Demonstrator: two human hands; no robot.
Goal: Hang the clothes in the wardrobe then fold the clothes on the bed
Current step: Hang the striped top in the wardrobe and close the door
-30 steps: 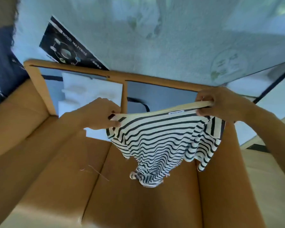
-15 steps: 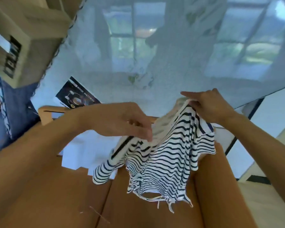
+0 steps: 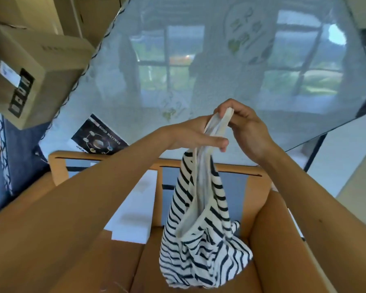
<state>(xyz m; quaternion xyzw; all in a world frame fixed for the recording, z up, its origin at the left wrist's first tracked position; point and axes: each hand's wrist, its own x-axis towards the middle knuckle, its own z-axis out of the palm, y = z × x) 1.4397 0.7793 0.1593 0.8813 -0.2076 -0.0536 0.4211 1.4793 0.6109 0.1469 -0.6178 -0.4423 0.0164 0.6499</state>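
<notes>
Striped shirt [image 3: 199, 229] hangs bunched and twisted over open cardboard box [image 3: 283, 240], lower end down between box walls; contact with box floor unclear. Top edge gathered between both hands. Left hand [image 3: 190, 136]: fingers nearly straight along fabric, seemingly pinching it against hidden thumb. Right hand [image 3: 247, 127]: fingertips curled, pinching same edge higher up. White foam sheet [image 3: 135, 208] beyond, then leaflet [image 3: 99, 138], plastic-wrapped mattress [image 3: 199, 81]. Risk: small grip on one edge, so slip drops shirt into box; twist may make hanging awkward. No hanger or wardrobe visible.
</notes>
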